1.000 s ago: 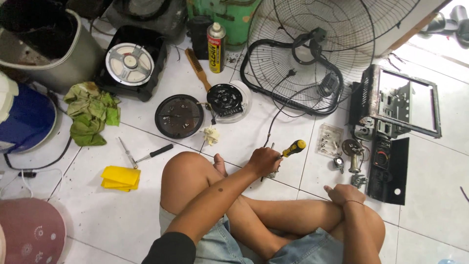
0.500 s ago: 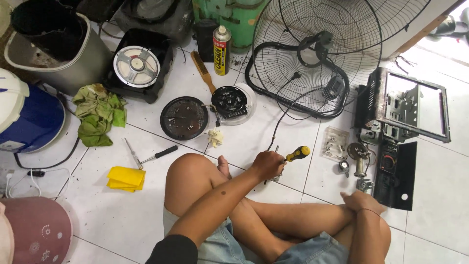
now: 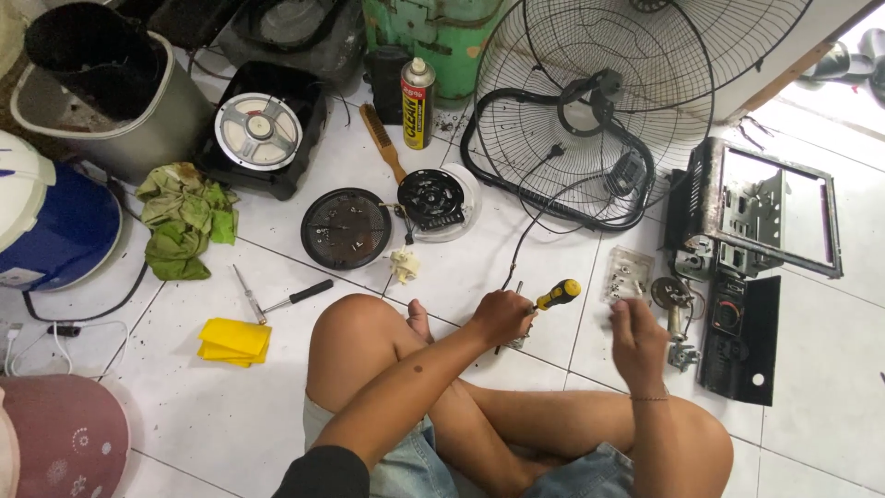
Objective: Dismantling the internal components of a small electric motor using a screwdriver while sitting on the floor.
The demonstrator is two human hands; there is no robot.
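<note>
On the white tiled floor [image 3: 516, 277], in front of your crossed legs, your left hand [image 3: 501, 316] is closed around a screwdriver [image 3: 553, 297] with a yellow-and-black handle, which juts up and to the right of the fist. Its tip is hidden behind the hand. Your right hand [image 3: 638, 339] hovers just right of it, fingers loosely curled and holding nothing I can see, near a clear plastic bag of small parts [image 3: 629, 275]. A black cable [image 3: 530, 235] runs from the left hand up to the fan guard [image 3: 636, 83].
</note>
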